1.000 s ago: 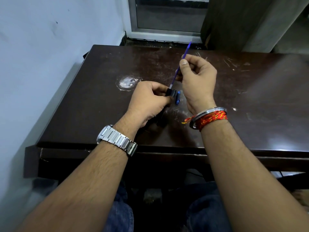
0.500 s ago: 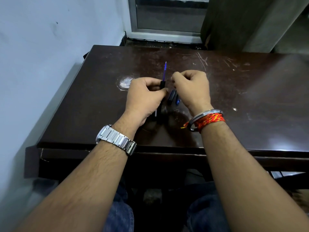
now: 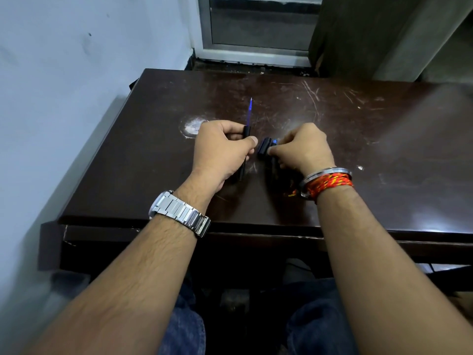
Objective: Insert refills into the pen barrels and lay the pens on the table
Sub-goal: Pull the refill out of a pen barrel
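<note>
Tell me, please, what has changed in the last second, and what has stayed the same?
The right hand let go of the blue refill, which went deeper into the black barrel, and moved down to the right, onto the small pen parts lying on the table, where its fingers now pinch them. The left hand keeps its grip on the barrel, refill tip pointing away.
</note>
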